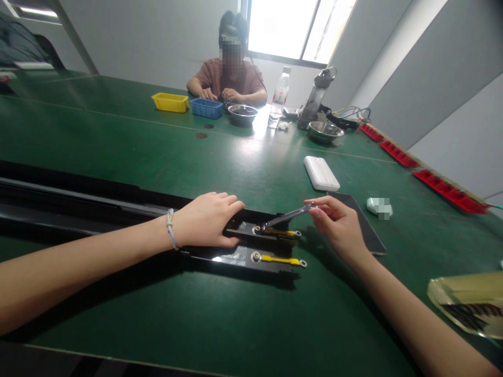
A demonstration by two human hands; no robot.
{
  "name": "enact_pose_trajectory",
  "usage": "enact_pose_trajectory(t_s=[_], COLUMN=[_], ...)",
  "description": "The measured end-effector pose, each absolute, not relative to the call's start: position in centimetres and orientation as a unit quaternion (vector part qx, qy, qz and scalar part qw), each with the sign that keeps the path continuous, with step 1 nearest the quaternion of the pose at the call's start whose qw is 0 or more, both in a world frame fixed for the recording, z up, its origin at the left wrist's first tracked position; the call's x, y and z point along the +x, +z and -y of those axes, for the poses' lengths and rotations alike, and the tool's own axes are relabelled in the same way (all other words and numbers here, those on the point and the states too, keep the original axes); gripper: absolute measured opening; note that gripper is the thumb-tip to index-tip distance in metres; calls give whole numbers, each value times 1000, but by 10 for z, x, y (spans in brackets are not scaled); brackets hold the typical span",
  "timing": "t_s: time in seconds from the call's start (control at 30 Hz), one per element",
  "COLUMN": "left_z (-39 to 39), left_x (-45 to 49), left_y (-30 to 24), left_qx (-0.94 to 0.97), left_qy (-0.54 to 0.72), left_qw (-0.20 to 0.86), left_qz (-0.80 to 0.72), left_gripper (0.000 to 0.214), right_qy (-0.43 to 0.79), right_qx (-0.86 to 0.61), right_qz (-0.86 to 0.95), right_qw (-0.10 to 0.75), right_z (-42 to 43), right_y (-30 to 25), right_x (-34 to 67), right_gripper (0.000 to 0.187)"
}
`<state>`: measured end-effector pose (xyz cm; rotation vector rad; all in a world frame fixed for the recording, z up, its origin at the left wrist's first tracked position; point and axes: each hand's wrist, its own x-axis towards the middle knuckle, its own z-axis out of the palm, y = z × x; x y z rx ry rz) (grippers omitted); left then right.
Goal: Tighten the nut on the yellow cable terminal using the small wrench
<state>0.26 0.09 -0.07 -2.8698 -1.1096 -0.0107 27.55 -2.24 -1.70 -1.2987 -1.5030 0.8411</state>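
My left hand [210, 219] is wrapped over the end of a long black metal channel [149, 196], its thumb on the near side. In my right hand [340, 225], the thumb and fingers pinch one end of a metal wrench [290, 215]. The wrench's other end sits at a nut [257, 229] on the channel. Closer to me, a second black channel [231, 257] carries another nut [256, 256] and a short yellow wire [281, 259] with a ring terminal. A similar yellow wire lies partly hidden beneath the wrench.
Beyond my right hand are a white box-shaped device [321, 173] and a dark flat tablet-like thing [367, 230]. Yellow [170, 103] and blue [206, 108] bins, metal bowls and bottles stand farther back. Across the green table [157, 141] sits another person. Red trays [448, 191] line the right edge.
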Motion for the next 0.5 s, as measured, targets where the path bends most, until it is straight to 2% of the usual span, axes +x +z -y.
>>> enact_pose_trajectory(t_s=[0.17, 0.5], left_z=[-1, -2], left_x=[2, 2], left_y=[-1, -1], left_qx=[-934, -933], left_qy=[-5, -5], left_qw=[34, 32], left_qz=[356, 359], left_gripper=[51, 51], right_qy=[355, 385], right_qx=[-510, -452], right_qz=[630, 664], right_qw=[465, 454], right_z=[25, 41], right_y=[-13, -7], right_x=[278, 272], right_gripper=[21, 35])
